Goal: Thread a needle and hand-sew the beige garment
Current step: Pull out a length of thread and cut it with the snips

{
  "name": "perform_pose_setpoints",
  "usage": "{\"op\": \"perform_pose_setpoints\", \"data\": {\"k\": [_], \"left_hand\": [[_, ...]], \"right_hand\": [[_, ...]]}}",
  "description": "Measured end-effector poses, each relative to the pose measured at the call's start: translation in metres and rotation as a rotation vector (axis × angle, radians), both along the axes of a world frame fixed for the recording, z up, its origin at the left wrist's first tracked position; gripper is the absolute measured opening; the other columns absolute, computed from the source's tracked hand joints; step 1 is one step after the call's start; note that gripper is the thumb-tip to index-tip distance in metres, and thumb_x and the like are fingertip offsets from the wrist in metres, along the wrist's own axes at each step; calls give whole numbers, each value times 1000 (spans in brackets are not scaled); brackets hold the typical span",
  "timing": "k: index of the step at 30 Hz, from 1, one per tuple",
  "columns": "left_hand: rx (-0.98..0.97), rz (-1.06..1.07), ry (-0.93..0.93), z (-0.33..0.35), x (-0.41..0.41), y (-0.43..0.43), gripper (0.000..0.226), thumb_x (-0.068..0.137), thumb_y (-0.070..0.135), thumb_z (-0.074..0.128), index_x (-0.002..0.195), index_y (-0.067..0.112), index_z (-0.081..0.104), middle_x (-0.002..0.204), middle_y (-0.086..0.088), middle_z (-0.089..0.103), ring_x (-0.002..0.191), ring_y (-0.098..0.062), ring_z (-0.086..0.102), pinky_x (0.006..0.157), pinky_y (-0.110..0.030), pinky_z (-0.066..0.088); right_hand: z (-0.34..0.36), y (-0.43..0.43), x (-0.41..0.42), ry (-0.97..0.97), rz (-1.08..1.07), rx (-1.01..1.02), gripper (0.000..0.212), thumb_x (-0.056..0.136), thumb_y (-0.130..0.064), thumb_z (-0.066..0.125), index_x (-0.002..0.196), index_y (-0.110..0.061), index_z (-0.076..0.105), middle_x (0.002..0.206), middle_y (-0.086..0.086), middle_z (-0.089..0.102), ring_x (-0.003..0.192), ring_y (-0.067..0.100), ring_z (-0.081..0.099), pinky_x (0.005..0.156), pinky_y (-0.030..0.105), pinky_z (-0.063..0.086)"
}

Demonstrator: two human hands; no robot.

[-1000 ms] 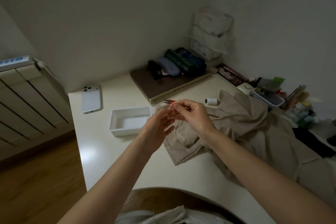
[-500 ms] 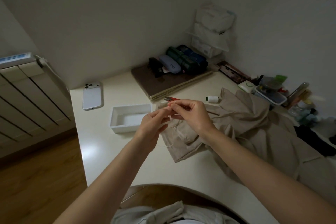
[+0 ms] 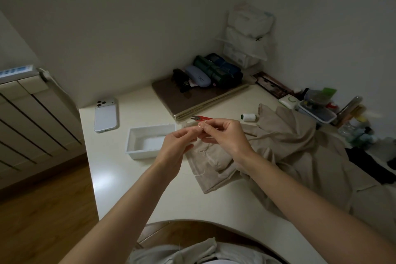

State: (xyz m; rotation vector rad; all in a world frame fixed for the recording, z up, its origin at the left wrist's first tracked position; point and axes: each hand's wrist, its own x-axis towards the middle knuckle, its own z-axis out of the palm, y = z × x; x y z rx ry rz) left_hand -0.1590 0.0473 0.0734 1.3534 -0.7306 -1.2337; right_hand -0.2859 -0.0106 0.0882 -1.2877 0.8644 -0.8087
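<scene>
Both hands stay raised mid-frame, fingertips drawn slightly closer. The right hand (image 3: 227,137) pinches thin white thread (image 3: 203,166); the left hand (image 3: 175,148) pinches beside it, at what I cannot tell. The crumpled beige cloth garment (image 3: 289,152) lies beneath, centre-right on the glossy cream table (image 3: 128,178). A pale blue case (image 3: 198,76) bears a spectacles outline.

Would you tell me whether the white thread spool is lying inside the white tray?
No, the thread spool lies on the table beside the beige garment, well apart from the white tray.
</scene>
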Motion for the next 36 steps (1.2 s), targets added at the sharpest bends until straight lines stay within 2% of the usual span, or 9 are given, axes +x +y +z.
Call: {"op": "perform_pose_setpoints", "data": {"k": [5, 9, 16, 18, 21, 24, 29, 33, 36], "left_hand": [[26, 27, -1, -2, -2, -6, 46, 69, 42, 67, 98, 8, 73, 99, -10, 72, 107, -26, 60, 96, -36, 43], [48, 43, -40, -6, -3, -12, 22, 90, 27, 60, 96, 9, 72, 102, -13, 71, 106, -27, 61, 90, -33, 45], [54, 87, -77, -13, 4, -11, 22, 94, 27, 55, 100, 10, 68, 106, -15, 65, 107, -31, 58, 98, -40, 45], [39, 83, -99, -14, 6, -10, 21, 95, 26, 55, 97, 8, 66, 100, -13, 63, 99, -28, 57, 94, -36, 46], [32, 95, -144, -13, 8, -10, 12, 96, 14, 50, 88, 13, 60, 92, -5, 59, 90, -19, 53, 80, -25, 42], [16, 143, -255, -10, 8, -10, 20, 95, 5, 43, 88, 17, 58, 90, 3, 58, 85, -10, 53, 71, -16, 40], [-94, 50, -403, -5, 9, -11, 17, 95, 23, 52, 98, 24, 69, 109, 3, 61, 103, -6, 55, 77, -17, 39], [-113, 30, -448, -5, 5, -14, 7, 89, 30, 63, 88, 28, 71, 103, 5, 65, 97, -6, 58, 79, -17, 42], [-104, 36, -474, -8, 5, -16, 14, 88, 29, 65, 87, 16, 72, 94, 4, 68, 91, -8, 60, 75, -14, 43]], "right_hand": [[1, -1, -1, 6, -1, 10, 12, 86, -5, 66, 96, -2, 71, 84, 8, 72, 75, 13, 72, 66, 17, 54], [3, 0, -1, -7, -4, 40, 14, 87, -5, 64, 99, -1, 70, 85, 7, 72, 76, 12, 71, 65, 17, 54], [1, -7, -4, 10, -67, 68, 17, 87, -11, 65, 100, -2, 70, 78, 4, 70, 70, 8, 68, 65, 22, 57], [1, -9, -4, 14, -73, 80, 19, 86, -10, 66, 102, -1, 70, 76, 4, 69, 67, 6, 66, 64, 22, 57], [0, -10, -3, 18, -72, 92, 18, 87, -10, 66, 101, 0, 70, 72, 2, 67, 64, 6, 65, 62, 22, 57], [0, -11, -2, 26, -76, 102, 19, 87, -10, 66, 101, 1, 70, 69, 0, 66, 62, 5, 63, 62, 22, 57], [-1, -11, -1, 60, -62, 79, 12, 87, -13, 66, 95, -6, 72, 75, 4, 66, 61, 4, 62, 62, 22, 57], [-2, -10, -1, 78, -53, 69, 12, 87, -14, 66, 96, -9, 72, 77, 5, 67, 63, 4, 63, 64, 23, 57], [-2, -10, -1, 89, -55, 63, 13, 87, -15, 66, 96, -8, 72, 76, 5, 66, 63, 4, 63, 64, 23, 57]]}}
